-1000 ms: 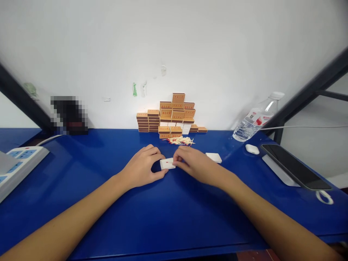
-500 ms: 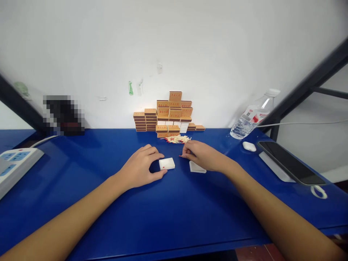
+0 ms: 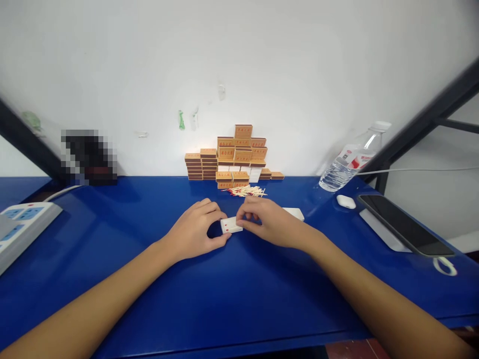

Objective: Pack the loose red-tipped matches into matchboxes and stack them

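Note:
A small white tray (image 3: 231,225) lies on the blue table with red match heads showing at its left end. My left hand (image 3: 200,228) holds it at the left side between thumb and fingers. Over the tray's right end is my right hand (image 3: 264,221), thumb and fingertips pinched on a match whose stick is mostly hidden. A loose pile of matches (image 3: 247,191) with red heads lies just beyond the hands. Partly behind my right hand sits another white piece (image 3: 295,214).
Stacked matchboxes (image 3: 242,156) stand against the wall. To the right are a water bottle (image 3: 350,158), a white earbud case (image 3: 346,202), a phone (image 3: 406,224) and a cable loop (image 3: 445,266). A power strip (image 3: 28,224) lies at the left.
My right hand has moved left, bringing a match to the tray. Two red heads now show there instead of one. The view has shifted slightly.

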### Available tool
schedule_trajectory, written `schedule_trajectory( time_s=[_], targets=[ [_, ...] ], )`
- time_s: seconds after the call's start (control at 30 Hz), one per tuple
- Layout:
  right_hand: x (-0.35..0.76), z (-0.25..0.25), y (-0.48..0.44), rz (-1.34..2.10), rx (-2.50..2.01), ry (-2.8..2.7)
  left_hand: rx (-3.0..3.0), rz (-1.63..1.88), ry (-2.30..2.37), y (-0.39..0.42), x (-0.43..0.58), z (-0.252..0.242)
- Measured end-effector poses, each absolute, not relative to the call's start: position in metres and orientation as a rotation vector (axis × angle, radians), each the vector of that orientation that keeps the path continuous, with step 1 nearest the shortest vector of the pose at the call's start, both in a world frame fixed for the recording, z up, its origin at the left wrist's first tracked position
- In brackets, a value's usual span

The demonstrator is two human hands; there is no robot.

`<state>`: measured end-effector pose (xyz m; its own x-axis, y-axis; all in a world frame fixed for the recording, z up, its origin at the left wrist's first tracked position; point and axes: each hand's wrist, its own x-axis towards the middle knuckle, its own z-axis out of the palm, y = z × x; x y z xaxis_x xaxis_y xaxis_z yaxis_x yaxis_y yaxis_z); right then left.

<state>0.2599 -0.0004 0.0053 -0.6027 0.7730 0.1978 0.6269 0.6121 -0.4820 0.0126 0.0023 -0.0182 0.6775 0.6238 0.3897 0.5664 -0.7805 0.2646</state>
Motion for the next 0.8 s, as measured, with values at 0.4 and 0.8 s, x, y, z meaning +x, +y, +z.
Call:
schedule_trajectory(
  time_s=[0.4, 0.8],
  targets=[
    [0.2514, 0.0019, -0.0061, 0.507, -1.192, -2.497, 2.820, 0.738, 0.930, 0.0003, 0.0136, -0.0188],
    [0.2502, 0.0006, -0.0096, 0.268, -1.196, -2.664, 2.853, 0.736, 0.883, -0.0030, 0.0153, -0.0180]
  ],
)
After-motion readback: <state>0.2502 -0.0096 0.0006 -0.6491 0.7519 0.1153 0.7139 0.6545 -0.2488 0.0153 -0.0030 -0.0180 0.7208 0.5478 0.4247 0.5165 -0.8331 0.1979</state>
